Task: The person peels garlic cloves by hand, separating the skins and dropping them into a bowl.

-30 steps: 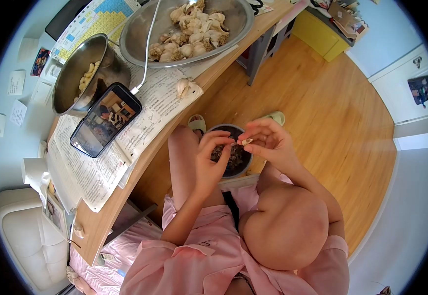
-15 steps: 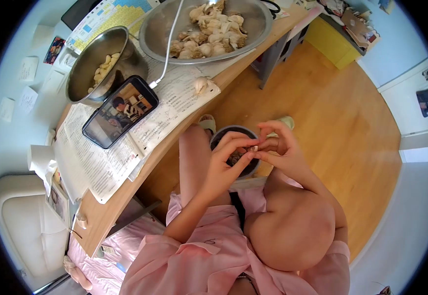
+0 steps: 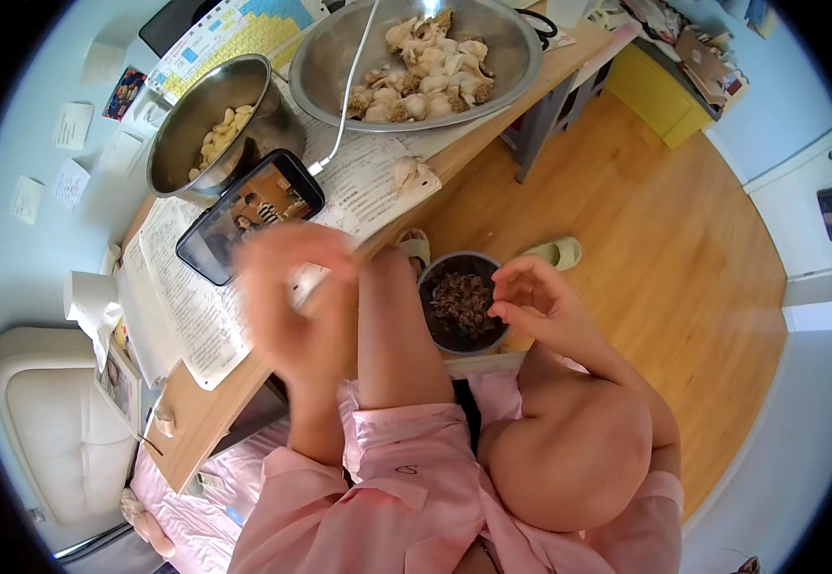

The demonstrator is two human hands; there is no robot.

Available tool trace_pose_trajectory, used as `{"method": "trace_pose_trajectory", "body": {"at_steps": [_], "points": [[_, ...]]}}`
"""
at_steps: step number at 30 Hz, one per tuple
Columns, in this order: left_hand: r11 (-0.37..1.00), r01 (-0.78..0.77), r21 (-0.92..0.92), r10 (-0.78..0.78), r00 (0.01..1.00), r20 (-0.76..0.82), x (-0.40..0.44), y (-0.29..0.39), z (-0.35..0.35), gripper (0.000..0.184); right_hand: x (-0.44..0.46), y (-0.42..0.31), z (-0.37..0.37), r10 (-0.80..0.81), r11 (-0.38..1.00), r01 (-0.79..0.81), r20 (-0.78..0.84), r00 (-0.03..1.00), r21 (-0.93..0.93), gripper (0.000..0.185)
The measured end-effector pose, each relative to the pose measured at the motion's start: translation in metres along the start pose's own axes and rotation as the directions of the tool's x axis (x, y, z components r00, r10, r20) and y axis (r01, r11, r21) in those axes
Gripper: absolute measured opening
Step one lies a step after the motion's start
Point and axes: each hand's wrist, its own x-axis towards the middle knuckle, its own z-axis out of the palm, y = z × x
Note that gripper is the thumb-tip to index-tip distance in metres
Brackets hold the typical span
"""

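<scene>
Smeared by motion, my left hand (image 3: 296, 297) is above the desk edge, beside the phone (image 3: 253, 215); I cannot make out whether anything is in its fingers. My right hand (image 3: 536, 301) is at the right rim of a dark bin (image 3: 462, 304) holding brownish peelings. Its fingers are bent and apart from the thumb, with nothing visible between them. Peeled garlic cloves (image 3: 223, 136) lie in a deep steel pot (image 3: 169, 153) behind the phone. Several whole garlic bulbs (image 3: 430, 72) fill part of a wide steel basin (image 3: 316, 72). A single garlic piece (image 3: 411, 175) rests on the printed sheets.
Printed sheets (image 3: 186, 316) cover much of the wooden desk (image 3: 191, 435). A white cable (image 3: 347, 96) runs from the phone past the basin. A tissue pack (image 3: 91, 306) stands at the left. On the floor are slippers (image 3: 558, 253) and, farther back, a yellow box (image 3: 655, 96).
My left hand has left the bin and swung left and up towards the phone. My right hand stays by the bin, its fingers now parted. The bin's peelings have come into fuller view.
</scene>
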Motion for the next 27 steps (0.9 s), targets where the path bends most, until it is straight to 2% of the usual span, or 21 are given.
{"method": "trace_pose_trajectory", "body": {"at_steps": [1, 2, 3, 6, 7, 9, 10, 11, 12, 13, 16, 17, 20, 23, 25, 27], "points": [[0.988, 0.06, 0.14, -0.025, 0.97, -0.241, 0.02, -0.003, -0.006, 0.01, 0.001, 0.003, -0.001, -0.006, 1.0, 0.006, -0.004, 1.0, -0.002, 0.029], [0.948, 0.109, 0.3, 0.027, 0.909, -0.417, 0.046, -0.005, -0.01, 0.008, 0.001, 0.005, -0.001, -0.01, 1.0, 0.01, -0.007, 1.0, -0.002, 0.027], [0.83, 0.089, 0.551, 0.16, 0.908, -0.388, 0.068, -0.01, -0.018, 0.012, -0.001, 0.004, -0.001, 0.012, 1.0, -0.012, -0.007, 1.0, 0.003, 0.026], [0.632, -0.053, 0.773, 0.364, 0.901, -0.235, 0.089, -0.024, -0.011, 0.015, -0.002, 0.0, -0.003, 0.038, 0.999, -0.038, -0.007, 0.999, -0.004, 0.024], [0.7, -0.135, 0.701, 0.373, 0.906, -0.199, 0.086, -0.027, -0.008, 0.015, -0.003, 0.0, -0.004, 0.031, 0.999, -0.031, -0.01, 0.999, -0.016, 0.023], [0.841, -0.119, 0.528, 0.201, 0.974, -0.1, 0.056, -0.019, 0.014, 0.016, -0.003, 0.001, -0.006, 0.018, 1.0, -0.018, -0.015, 1.0, -0.008, 0.022], [0.858, -0.048, 0.512, 0.065, 0.998, -0.016, 0.04, -0.016, 0.025, 0.016, -0.004, 0.002, -0.007, 0.013, 1.0, -0.012, -0.019, 1.0, 0.01, 0.021], [0.841, -0.12, 0.527, 0.093, 0.993, 0.077, 0.029, -0.023, 0.035, 0.015, -0.004, 0.002, -0.007, 0.01, 1.0, -0.009, -0.022, 1.0, 0.029, 0.021], [0.834, -0.081, 0.547, 0.02, 0.993, 0.117, 0.022, -0.023, 0.044, 0.015, -0.003, 0.003, -0.007, 0.008, 1.0, -0.007, -0.024, 1.0, 0.028, 0.021], [0.811, -0.043, 0.584, -0.046, 0.989, 0.137, 0.014, -0.03, 0.052, 0.022, -0.003, 0.004, -0.008, 0.009, 1.0, -0.009, -0.025, 1.0, 0.027, 0.021], [0.793, -0.099, 0.601, -0.036, 0.978, 0.207, 0.01, -0.039, 0.07, 0.029, -0.003, 0.007, -0.008, 0.053, 0.998, -0.05, -0.051, 0.997, 0.048, 0.02], [0.786, -0.071, 0.614, -0.092, 0.969, 0.23, 0.01, -0.042, 0.075, 0.031, -0.001, 0.008, -0.008, 0.068, 0.996, -0.064, -0.06, 0.996, 0.06, 0.02], [0.77, -0.076, 0.633, -0.142, 0.947, 0.287, 0.012, -0.049, 0.079, 0.028, 0.004, 0.015, -0.016, 0.18, 0.983, -0.179, -0.035, 0.983, 0.029, 0.022], [0.965, 0.038, 0.261, -0.124, 0.938, 0.323, 0.001, -0.026, 0.072, 0.031, 0.015, 0.007, -0.013, 0.199, 0.976, -0.191, -0.083, 0.976, 0.105, 0.028], [0.997, 0.003, 0.078, -0.035, 0.913, 0.407, -0.022, -0.017, 0.079, 0.036, 0.02, 0.006, -0.008, 0.089, 0.986, -0.076, -0.084, 0.993, 0.149, 0.034], [0.998, 0.017, 0.056, -0.042, 0.875, 0.482, -0.046, -0.004, 0.084, 0.042, 0.021, 0.01, -0.008, 0.03, 0.992, -0.02, -0.076, 0.997, 0.127, 0.039]]}}
